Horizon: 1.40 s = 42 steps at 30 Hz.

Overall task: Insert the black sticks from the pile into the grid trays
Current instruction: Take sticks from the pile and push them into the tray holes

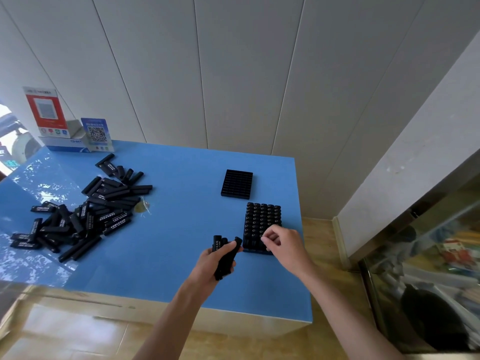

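left hand (pixel 210 261) curled round a bundle of black sticks (pixel 225 255), ends poking up past the thumb. right hand (pixel 283 242) over the near end of the filled grid tray (pixel 262 224), fingertips (pixel 265 240) bent down onto the stick tops; pinching one or only touching, cannot tell. empty grid tray (pixel 237 184) further back. pile (pixel 85 211) well apart on the blue table (pixel 176 224), far left.
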Motion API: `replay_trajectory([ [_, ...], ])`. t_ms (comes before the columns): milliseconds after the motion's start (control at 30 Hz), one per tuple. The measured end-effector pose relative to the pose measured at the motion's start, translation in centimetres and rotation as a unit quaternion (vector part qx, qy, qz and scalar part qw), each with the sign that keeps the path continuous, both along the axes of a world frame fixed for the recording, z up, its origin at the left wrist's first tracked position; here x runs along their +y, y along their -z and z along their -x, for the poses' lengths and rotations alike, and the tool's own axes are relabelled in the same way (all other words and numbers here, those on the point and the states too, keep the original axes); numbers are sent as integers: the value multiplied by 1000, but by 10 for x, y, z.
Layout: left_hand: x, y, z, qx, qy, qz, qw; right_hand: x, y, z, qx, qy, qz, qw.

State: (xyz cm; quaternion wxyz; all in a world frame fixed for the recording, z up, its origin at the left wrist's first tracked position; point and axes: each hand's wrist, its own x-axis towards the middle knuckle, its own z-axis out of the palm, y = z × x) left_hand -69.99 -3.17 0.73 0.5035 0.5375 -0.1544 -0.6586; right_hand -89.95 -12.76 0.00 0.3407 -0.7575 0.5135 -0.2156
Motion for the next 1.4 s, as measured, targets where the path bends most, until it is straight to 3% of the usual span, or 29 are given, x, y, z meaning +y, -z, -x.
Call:
replay_trajectory([
  [100, -4, -4, 9, -12, 22, 16, 1000, 6, -18, -2, -132, 2, -142, 981],
  [200, -8, -5, 18, -24, 42, 25, 999, 8, -26, -2, -175, -21, -222, 959],
  [633, -17, -4, 34, -110, 87, 41, 989, 7, -31, 13, -219, -5, -304, 927],
  [800, -16, -3, 33, -100, 51, 10, 994, -1, -30, 22, -273, -9, -345, 898],
  [900, -15, 0, 29, -85, 2, -11, 996, -9, -25, 30, -275, 15, -326, 904],
  [1033, -13, 0, 19, -51, -54, -43, 996, -15, -20, 36, -213, 50, -235, 947],
  [1200, -10, 2, 6, -15, -67, -57, 996, -17, -13, 39, -143, 56, -91, 984],
  [1400, -8, 3, -1, 61, -78, -50, 994, -12, 1, 35, -42, 48, -6, 998],
])
